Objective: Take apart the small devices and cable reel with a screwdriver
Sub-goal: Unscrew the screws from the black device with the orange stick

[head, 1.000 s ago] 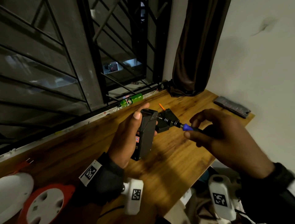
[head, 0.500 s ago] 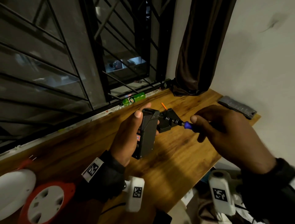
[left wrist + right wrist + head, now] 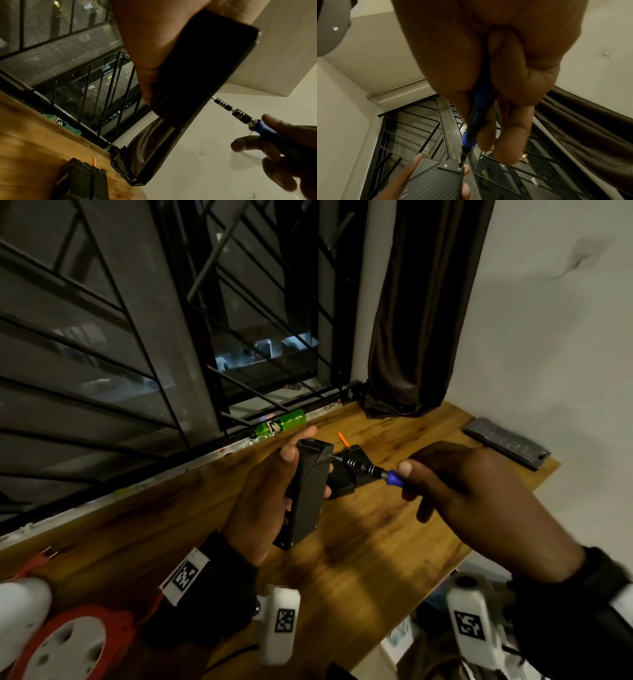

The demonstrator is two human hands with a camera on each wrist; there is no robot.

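Left hand (image 3: 260, 501) gripping black device (image 3: 306, 494), right hand's (image 3: 479, 494) screwdriver (image 3: 373, 470) tip at its corner screw

The green bottle (image 3: 279, 424) lying along the window sill behind the table (image 3: 376, 546) carries a Mountain Dew logo on its label, the lettering small and only partly legible. The black device (image 3: 306, 494), nearer than the bottle, has a small red-and-white sticker on its side, too blurred to read. No other readable text shows.

Screwdriver (image 3: 368, 469) rt of device (image 3: 308, 491)
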